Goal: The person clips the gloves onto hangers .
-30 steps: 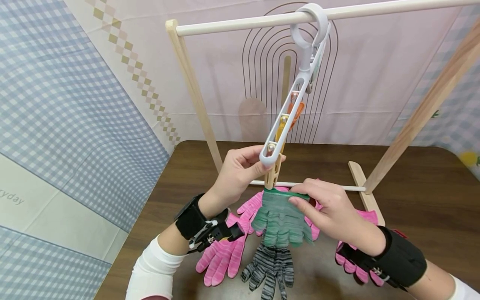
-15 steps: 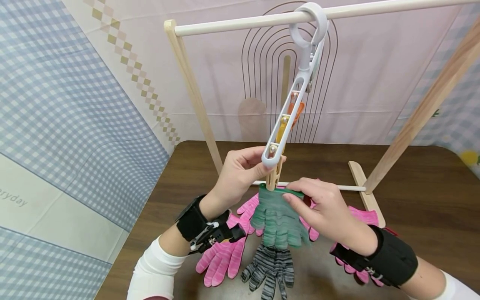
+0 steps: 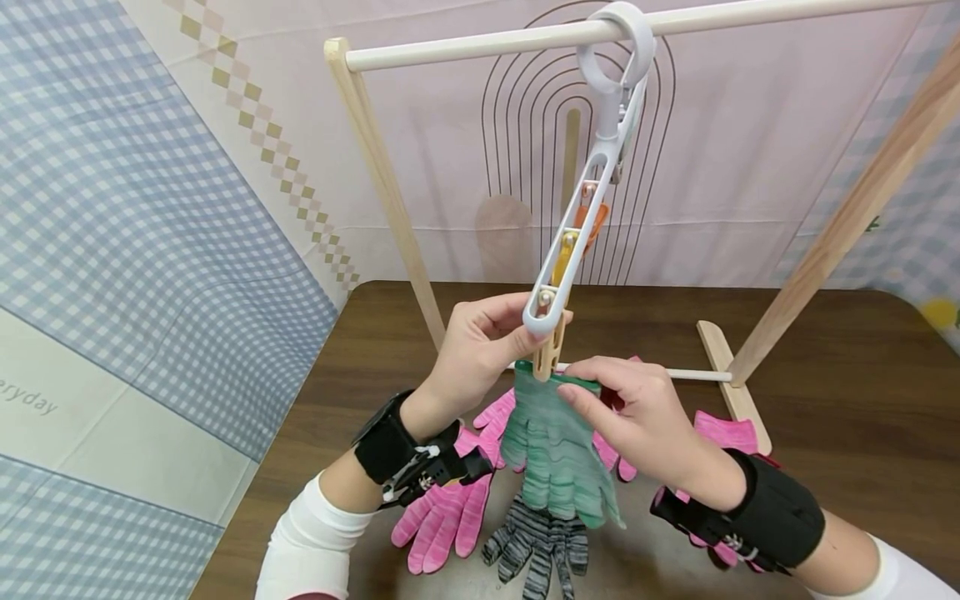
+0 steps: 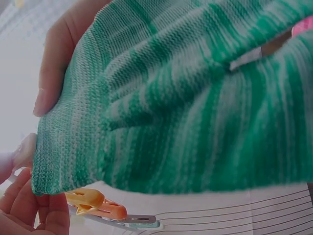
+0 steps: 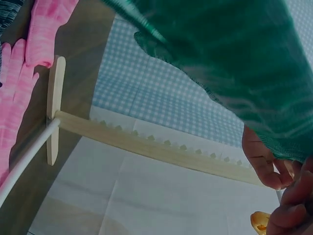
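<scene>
One green glove [image 3: 558, 450] hangs below right fingers [image 3: 606, 372] pinching its cuff [image 3: 528, 385]; left fingers [image 3: 513, 344] squeeze beige clothespin [image 3: 547, 360].

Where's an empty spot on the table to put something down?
The table is bare right of the right wooden foot, and behind the low white bar. It's crowded at the front middle: pink gloves, a striped glove, and the green glove held above.

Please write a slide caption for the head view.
Left hand pinching the tan clip, right hand holding the green glove below the hanger.
</scene>
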`<state>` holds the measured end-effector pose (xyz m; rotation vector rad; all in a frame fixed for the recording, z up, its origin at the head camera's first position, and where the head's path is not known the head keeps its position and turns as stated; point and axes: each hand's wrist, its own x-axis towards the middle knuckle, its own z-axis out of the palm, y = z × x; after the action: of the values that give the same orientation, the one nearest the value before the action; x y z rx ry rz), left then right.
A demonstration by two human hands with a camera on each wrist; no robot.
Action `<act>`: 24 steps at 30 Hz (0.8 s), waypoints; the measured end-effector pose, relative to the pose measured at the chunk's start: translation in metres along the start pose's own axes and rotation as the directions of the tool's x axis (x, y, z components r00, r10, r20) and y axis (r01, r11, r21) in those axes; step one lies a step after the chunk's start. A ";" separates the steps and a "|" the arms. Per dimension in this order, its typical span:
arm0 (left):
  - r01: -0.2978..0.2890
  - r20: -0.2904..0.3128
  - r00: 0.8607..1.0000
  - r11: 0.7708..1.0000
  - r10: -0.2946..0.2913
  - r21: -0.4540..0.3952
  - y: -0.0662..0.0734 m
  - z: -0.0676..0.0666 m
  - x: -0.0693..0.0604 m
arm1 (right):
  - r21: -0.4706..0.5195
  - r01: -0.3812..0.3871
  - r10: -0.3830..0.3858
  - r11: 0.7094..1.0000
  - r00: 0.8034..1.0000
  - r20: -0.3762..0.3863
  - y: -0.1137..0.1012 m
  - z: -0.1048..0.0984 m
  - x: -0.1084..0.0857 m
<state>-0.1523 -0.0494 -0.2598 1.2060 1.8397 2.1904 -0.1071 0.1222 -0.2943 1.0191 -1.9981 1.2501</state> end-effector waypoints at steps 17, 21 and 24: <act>-0.018 -0.005 1.000 1.000 0.018 -0.005 0.000 0.001 0.000 | -0.029 -0.072 0.069 0.997 0.995 -0.077 -0.004 0.002 0.003; -0.021 -0.011 1.000 1.000 0.021 0.012 0.001 0.002 0.000 | -0.020 -0.060 0.058 0.998 0.994 -0.094 -0.004 0.002 0.003; -0.016 -0.023 1.000 1.000 0.016 0.012 0.000 0.002 0.000 | -0.020 -0.072 0.070 0.997 0.993 -0.092 -0.005 0.002 0.004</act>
<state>-0.1516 -0.0476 -0.2601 1.2075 1.8605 2.2140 -0.1053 0.1182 -0.2895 0.8711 -1.9890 1.2840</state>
